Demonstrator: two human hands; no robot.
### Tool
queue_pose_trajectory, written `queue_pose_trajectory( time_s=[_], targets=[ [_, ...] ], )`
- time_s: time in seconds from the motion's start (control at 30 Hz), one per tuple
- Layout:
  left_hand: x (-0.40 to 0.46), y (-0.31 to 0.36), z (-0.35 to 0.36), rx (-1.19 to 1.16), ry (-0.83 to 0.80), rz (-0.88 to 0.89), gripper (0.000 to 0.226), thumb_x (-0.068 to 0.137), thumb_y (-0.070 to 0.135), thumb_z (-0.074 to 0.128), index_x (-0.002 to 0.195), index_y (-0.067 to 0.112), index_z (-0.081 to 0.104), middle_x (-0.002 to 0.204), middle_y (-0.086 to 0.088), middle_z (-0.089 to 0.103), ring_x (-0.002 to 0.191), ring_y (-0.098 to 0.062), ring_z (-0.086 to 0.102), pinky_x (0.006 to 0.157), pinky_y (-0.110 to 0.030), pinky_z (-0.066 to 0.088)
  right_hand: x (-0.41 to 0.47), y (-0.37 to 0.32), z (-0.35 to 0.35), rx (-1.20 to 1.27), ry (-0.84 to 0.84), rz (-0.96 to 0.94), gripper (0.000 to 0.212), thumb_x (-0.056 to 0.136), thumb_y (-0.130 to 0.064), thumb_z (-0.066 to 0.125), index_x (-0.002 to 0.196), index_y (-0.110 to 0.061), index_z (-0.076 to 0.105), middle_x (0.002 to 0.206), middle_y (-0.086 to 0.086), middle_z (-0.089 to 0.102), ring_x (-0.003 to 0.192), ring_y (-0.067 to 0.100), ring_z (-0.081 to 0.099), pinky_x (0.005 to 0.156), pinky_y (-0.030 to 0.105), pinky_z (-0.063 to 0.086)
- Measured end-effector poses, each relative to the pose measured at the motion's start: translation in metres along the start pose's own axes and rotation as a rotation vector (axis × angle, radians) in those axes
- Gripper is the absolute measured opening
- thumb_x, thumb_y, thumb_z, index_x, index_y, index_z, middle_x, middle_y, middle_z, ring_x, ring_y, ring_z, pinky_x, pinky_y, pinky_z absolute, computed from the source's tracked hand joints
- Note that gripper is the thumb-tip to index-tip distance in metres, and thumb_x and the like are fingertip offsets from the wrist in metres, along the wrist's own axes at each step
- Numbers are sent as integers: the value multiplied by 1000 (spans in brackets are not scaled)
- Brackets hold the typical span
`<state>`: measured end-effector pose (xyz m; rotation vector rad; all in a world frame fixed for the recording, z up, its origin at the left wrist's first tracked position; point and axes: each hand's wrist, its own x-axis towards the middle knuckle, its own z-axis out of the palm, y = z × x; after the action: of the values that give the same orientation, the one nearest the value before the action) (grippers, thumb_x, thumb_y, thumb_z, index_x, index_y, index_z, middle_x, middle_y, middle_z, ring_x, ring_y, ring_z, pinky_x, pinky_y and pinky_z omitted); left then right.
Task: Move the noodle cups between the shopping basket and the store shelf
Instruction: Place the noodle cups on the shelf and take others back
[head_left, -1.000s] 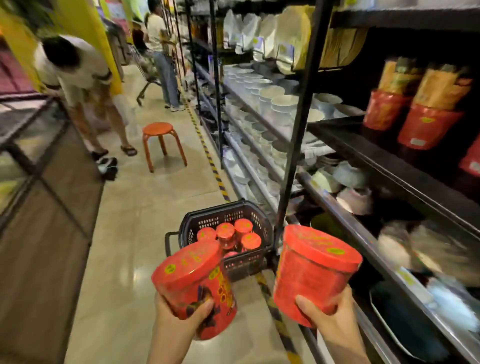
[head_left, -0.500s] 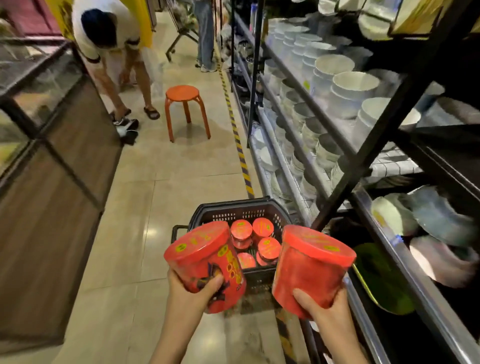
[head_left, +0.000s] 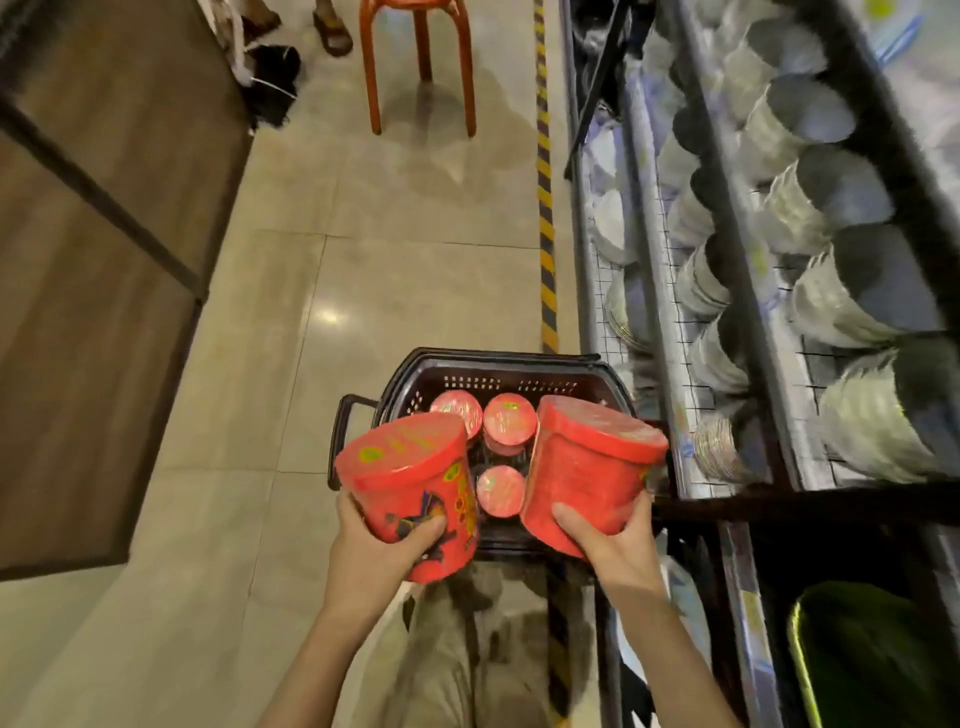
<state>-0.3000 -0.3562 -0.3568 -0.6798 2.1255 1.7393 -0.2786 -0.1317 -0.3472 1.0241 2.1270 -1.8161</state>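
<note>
I hold two red noodle cups above a dark shopping basket (head_left: 457, 364) that stands on the floor. My left hand (head_left: 379, 551) grips the left cup (head_left: 410, 467) from below, with the thumb across its printed side. My right hand (head_left: 608, 545) grips the right cup (head_left: 587, 467) at its base. Both cups tilt slightly toward each other. Between them, three more red cups show inside the basket, among them one at the back (head_left: 510, 418) and one nearer me (head_left: 500, 491). The store shelf (head_left: 727, 499) runs along the right.
Stacks of pale bowls (head_left: 826, 208) fill the shelf tiers at right. An orange stool (head_left: 421, 62) stands on the tiled aisle ahead, with a person's sandalled foot (head_left: 332, 34) beside it. A wood-panelled counter (head_left: 93, 260) lines the left. A yellow-black floor stripe (head_left: 545, 208) runs along the shelf base.
My view has tipped down toward the floor. Both cups have come lower and closer together, directly over the basket. Each hand keeps its grip.
</note>
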Motion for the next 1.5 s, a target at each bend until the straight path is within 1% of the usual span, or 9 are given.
queue_pose_trajectory(
  time_s=[0.23, 0.4, 0.5, 0.83, 0.97, 1.13, 1.23, 1.33, 1.5],
  targets=[
    [136, -68, 44, 204, -18, -150, 122, 33, 57, 79, 139, 25, 26, 114, 4, 51, 108, -19, 54, 91, -34, 45, 139, 83, 65, -109, 41, 191, 101, 56, -31, 89, 139, -17, 33, 124, 5, 58, 112, 23, 56, 96, 34, 41],
    [209, -150, 77, 292, 16, -239, 107, 53, 40, 87, 139, 22, 26, 122, -5, 54, 112, -25, 53, 89, -32, 41, 215, 156, 105, -156, 76, 259, 108, 45, -42, 86, 136, -19, 34, 123, 3, 58, 109, 22, 57, 94, 37, 43],
    [234, -192, 92, 301, 22, -269, 121, 41, 56, 83, 141, 25, 21, 125, -6, 53, 110, -26, 54, 90, -34, 43, 240, 200, 117, -211, 55, 283, 106, 55, -37, 89, 141, -21, 28, 135, 4, 50, 122, 25, 50, 104, 42, 38],
    [271, -254, 117, 258, -66, -129, 112, 44, 36, 90, 135, 28, 24, 115, 16, 46, 102, 3, 48, 84, -5, 34, 259, 263, 132, -250, 15, 351, 112, 59, -31, 88, 143, -16, 17, 141, 10, 41, 128, 28, 42, 107, 39, 34],
    [267, -268, 119, 225, -108, -106, 104, 43, 47, 80, 129, 25, 26, 121, 11, 45, 109, 6, 45, 87, 5, 27, 257, 267, 135, -252, -16, 321, 118, 42, -58, 79, 141, -19, 28, 138, 5, 46, 129, 21, 43, 111, 42, 32],
    [257, -264, 116, 174, -192, -202, 88, 67, 18, 81, 135, 25, 24, 116, 16, 45, 105, 4, 46, 80, 8, 29, 257, 259, 126, -128, -152, 320, 66, 74, -38, 76, 128, -33, 39, 125, -13, 49, 118, 4, 44, 102, 24, 32],
    [256, -260, 113, 42, -255, -309, 77, 70, 32, 72, 132, 31, 25, 118, 16, 49, 102, 2, 54, 92, -14, 44, 263, 261, 120, -11, -105, 434, 55, 89, -45, 53, 139, -29, 37, 130, -9, 47, 121, 13, 46, 101, 30, 38],
    [257, -262, 111, -212, -161, -474, 58, 82, 34, 58, 135, 24, 36, 122, -6, 57, 94, -16, 66, 80, -25, 55, 268, 267, 118, 121, -23, 490, 35, 96, -31, 48, 130, -27, 44, 129, 2, 53, 108, 22, 59, 78, 26, 50],
    [256, -278, 114, -325, -13, -478, 40, 94, 16, 50, 132, 26, 44, 128, -6, 54, 112, -23, 58, 74, -18, 55, 262, 277, 116, 205, 51, 522, 41, 96, -16, 49, 137, -18, 44, 128, 5, 54, 86, 13, 63, 71, 21, 50]
  ],
)
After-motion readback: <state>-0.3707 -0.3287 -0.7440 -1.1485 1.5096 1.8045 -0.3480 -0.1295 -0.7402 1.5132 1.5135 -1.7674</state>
